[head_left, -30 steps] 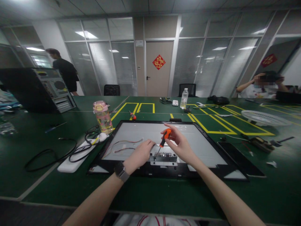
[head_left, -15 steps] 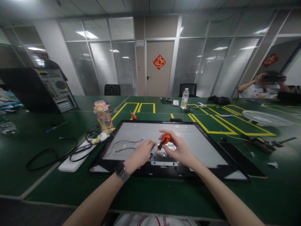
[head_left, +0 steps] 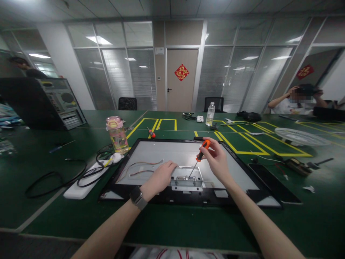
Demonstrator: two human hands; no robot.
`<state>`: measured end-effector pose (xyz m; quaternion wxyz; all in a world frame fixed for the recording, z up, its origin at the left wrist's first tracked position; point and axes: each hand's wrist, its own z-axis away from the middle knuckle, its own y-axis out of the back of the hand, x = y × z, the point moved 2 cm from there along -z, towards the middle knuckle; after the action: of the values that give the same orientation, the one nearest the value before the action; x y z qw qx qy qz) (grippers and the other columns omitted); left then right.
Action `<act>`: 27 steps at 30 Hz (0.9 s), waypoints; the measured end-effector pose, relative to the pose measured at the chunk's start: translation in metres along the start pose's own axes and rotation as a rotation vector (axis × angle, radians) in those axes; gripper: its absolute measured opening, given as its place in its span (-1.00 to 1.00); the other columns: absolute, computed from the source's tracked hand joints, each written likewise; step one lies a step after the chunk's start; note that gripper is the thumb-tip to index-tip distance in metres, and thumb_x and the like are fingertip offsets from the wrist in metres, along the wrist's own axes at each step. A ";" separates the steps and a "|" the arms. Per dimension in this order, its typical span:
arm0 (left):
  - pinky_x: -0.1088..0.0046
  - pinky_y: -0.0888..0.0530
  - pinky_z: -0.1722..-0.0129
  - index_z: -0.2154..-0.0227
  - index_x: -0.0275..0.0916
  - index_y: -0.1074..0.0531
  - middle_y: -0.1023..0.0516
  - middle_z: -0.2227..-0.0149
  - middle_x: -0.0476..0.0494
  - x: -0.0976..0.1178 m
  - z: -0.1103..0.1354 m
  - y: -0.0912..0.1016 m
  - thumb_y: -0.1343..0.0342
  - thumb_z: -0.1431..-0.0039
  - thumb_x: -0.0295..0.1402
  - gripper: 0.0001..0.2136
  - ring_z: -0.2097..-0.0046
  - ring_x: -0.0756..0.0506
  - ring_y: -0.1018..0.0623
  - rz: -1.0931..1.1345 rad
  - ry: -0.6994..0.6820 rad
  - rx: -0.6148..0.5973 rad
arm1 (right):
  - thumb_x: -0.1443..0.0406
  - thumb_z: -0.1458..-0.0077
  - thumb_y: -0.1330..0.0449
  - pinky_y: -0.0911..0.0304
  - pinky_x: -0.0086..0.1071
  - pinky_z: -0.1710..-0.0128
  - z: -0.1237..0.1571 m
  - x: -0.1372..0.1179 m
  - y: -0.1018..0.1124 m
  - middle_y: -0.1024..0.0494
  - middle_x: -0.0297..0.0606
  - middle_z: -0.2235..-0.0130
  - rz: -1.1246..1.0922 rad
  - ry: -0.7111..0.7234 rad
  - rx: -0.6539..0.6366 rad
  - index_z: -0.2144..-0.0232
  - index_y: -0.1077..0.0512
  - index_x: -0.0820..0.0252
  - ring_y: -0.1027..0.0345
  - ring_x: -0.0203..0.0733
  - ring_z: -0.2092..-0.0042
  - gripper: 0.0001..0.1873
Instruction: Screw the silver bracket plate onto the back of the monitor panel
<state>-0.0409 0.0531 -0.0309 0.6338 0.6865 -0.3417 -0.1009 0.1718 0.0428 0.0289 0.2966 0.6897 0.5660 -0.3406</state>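
Tabletop (head_left: 151, 230): dark green, wide, with yellow tape (head_left: 252, 153) stuck down in box shapes;
Flat panel (head_left: 161, 149): lying on the near part of the tabletop, grey with a black edge;
Metal bracket (head_left: 185, 188): on the panel, toward its near edge;
Screwdriver (head_left: 204, 149): orange and black, leaning, tip down at the bracket;
Right hand (head_left: 217, 158): fingers clamped on the screwdriver handle;
Left hand (head_left: 159, 178): fingers close together by the bracket's left side; hard to tell if gripping it;
Left side: pink-topped bottle (head_left: 118, 139), big black computer case (head_left: 29, 104);
Far side: clear water bottle (head_left: 210, 116);
Room: tan door (head_left: 172, 93) with a red sign (head_left: 182, 72), glass walls (head_left: 140, 72) on both sides; one person (head_left: 299, 104) at right, arms up; another person (head_left: 36, 73) behind the computer case
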 end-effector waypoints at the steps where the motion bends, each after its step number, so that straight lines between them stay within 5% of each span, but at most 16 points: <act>1: 0.37 -0.28 -0.10 -0.04 -0.23 -0.28 -0.36 0.00 -0.19 0.000 0.000 0.000 0.20 -0.05 -0.72 -0.49 -0.04 -0.09 -0.39 0.001 -0.007 0.009 | 0.15 -0.04 -0.25 -0.41 -0.41 0.55 -0.001 0.000 0.003 -0.37 -0.38 0.33 0.044 0.021 0.034 0.11 -0.35 0.09 -0.40 -0.30 0.47 -0.64; 7: 0.37 -0.30 -0.08 -0.04 -0.22 -0.28 -0.37 0.00 -0.19 0.001 0.001 0.002 0.21 -0.07 -0.71 -0.51 -0.03 -0.09 -0.39 0.014 -0.009 0.012 | 0.13 0.00 -0.28 -0.32 -0.47 0.63 0.000 0.006 0.007 -0.35 -0.39 0.39 0.188 0.103 0.046 0.15 -0.41 0.12 -0.26 -0.39 0.57 -0.64; 27: 0.39 -0.31 -0.07 -0.03 -0.23 -0.29 -0.37 0.01 -0.17 -0.001 0.001 -0.001 0.21 -0.06 -0.71 -0.51 0.00 -0.08 -0.40 0.000 -0.023 0.039 | 0.17 -0.02 -0.27 -0.28 -0.45 0.58 0.005 0.007 -0.003 -0.37 -0.41 0.44 0.277 0.157 -0.050 0.15 -0.39 0.13 -0.29 -0.36 0.58 -0.66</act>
<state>-0.0418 0.0532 -0.0320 0.6165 0.6976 -0.3505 -0.1022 0.1693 0.0432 0.0198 0.3125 0.7781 0.4953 -0.2273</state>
